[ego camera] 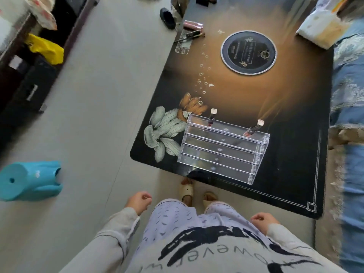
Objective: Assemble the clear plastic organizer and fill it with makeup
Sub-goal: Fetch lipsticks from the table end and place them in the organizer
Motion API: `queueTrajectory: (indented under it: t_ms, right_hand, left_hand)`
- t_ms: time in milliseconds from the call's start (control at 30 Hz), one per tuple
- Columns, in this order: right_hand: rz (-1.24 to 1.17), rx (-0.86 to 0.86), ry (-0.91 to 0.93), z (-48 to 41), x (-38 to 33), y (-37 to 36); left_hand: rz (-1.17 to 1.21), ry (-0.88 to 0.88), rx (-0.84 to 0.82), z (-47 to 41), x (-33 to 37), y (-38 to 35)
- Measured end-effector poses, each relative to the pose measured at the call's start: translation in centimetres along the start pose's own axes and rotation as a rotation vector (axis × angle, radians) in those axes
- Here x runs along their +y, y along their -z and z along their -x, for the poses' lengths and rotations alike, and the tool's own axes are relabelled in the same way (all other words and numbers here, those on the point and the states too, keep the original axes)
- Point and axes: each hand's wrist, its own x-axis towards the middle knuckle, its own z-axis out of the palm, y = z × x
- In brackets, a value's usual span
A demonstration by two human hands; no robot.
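Note:
The clear plastic organizer (220, 150), a stepped rack with several tiers, stands on the dark table (285, 164) near its front edge. Two lipsticks stand upright in its back tier, one at the left (212, 117) and one at the right (254, 128). More makeup lies at the table's far left corner: a pink tube (193, 25), a thin dark pencil (189, 36) and a black round compact (167, 18). My left hand (138, 200) and my right hand (265, 219) hang by my sides with loosely curled fingers, holding nothing, well short of the table.
A round dark plate (248, 52) is set in the table's middle. A teal plastic stool (29, 181) lies on the grey floor at the left. A yellow bag (46, 48) sits by dark furniture. A blue patterned sofa (348, 99) borders the table's right side.

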Motion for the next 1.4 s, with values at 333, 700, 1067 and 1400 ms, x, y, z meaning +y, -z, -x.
queueTrajectory:
  t_ms: [333,700,1067,1400]
  right_hand:
    - [0.475,-0.037,0.256,-2.5,-3.3,-0.4]
    - [0.672,-0.126,0.55,0.5,-13.3,-8.3]
    - [0.685,-0.114,0.469,2.0,-21.3,-17.7]
    - [0.523,0.046,0.357,4.5,-26.1,-24.3]
  left_hand:
    - [0.59,0.255,0.174,7.4,-8.2,-9.7]
    - [0.696,0.465,0.123,12.8,-16.3,-17.6]
    - [0.874,0.554,0.202,9.4,-23.8,-5.3]
    - [0.881,0.423,0.299,3.0,-29.8,14.7]
